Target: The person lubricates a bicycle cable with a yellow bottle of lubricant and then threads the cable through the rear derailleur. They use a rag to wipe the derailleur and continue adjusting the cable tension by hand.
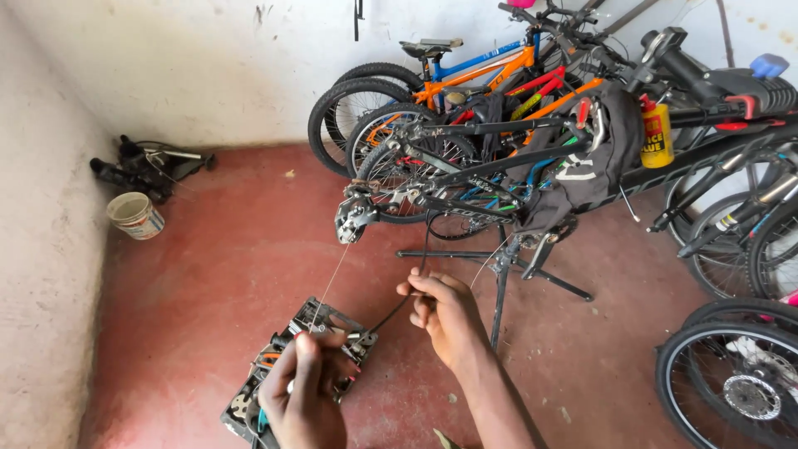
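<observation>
Your left hand [303, 391] pinches the thin cable [331, 278] from the rear derailleur [353, 218]; your right hand [440, 312] grips the black housing [391, 316]. Threading underway; keep them aligned.

A yellow bottle [656, 133] with a red cap stands out at the upper right, hanging among the bicycle frames, just beside a dark cloth draped over the bike on the repair stand. It is roughly cylindrical, upright, and its yellow body carries a label with red lettering; the narrow red nozzle points up.

At the left, a small round bucket [135, 215] sits on the red floor, close to the pale wall. It is white with a printed label wrapped around its side in blue and orange tones, and its open mouth tilts slightly toward the camera.

No signs or screens show on the walls.
</observation>
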